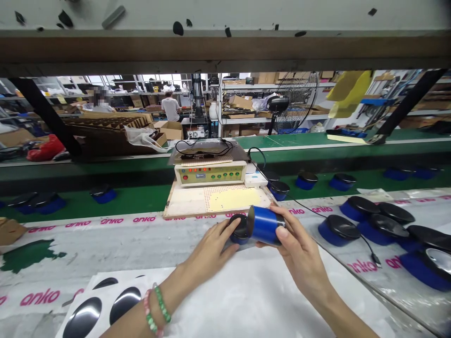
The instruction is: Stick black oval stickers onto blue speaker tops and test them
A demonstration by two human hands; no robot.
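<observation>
A blue cylinder with a black end (265, 225) lies tilted on its side in my right hand (299, 244), whose thumb and fingers wrap round its black end. Just left of it, a second, black-topped blue unit (240, 229) is touched by my left hand (216, 241). The fingers of that hand rest over its top and near side, closed round it. Both units are close together above the white sheet (229, 300). Bead bracelets (155, 305) circle my left wrist.
Behind stands a control box (211, 173) on a board (186, 202). Black-topped blue units (338, 230) crowd the right side, with a cable (369, 251). Sheets of black ovals (84, 317) lie lower left. More units (103, 193) sit on the green belt (141, 197). A shelf beam (225, 47) crosses overhead.
</observation>
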